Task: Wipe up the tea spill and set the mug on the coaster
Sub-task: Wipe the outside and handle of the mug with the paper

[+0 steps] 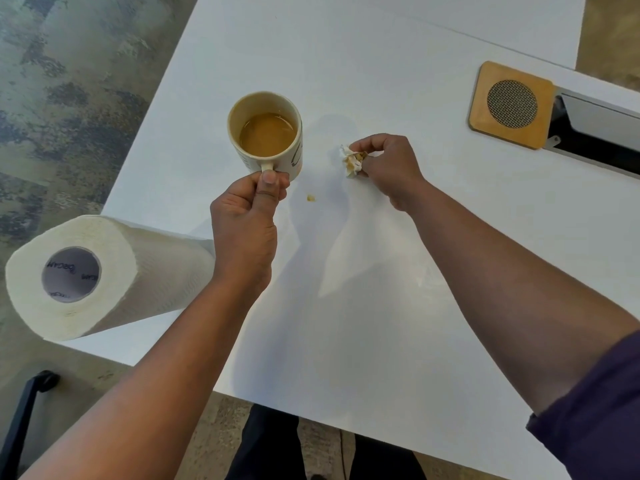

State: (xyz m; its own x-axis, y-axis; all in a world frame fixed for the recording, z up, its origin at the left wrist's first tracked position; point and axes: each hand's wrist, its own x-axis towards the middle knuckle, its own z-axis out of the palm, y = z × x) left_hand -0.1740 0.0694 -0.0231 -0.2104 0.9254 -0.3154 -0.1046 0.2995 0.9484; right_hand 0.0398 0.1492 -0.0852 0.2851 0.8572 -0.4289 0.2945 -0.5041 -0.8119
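Observation:
A cream mug [266, 133] half full of milky tea is held by its handle in my left hand [247, 216], thumb on top; I cannot tell whether its base touches the table. To its right my right hand [388, 168] pinches a crumpled, tea-stained paper towel wad [353, 161] close to the white table [346, 306]. A small brown tea spot [310, 198] lies on the table between my hands. The square wooden coaster [510, 105] with a round mesh centre sits at the far right.
A paper towel roll [86, 275] lies on its side at the table's left front corner, overhanging the edge. A cable slot [595, 133] with a raised lid sits right of the coaster. A black chair part [24, 417] stands at the lower left.

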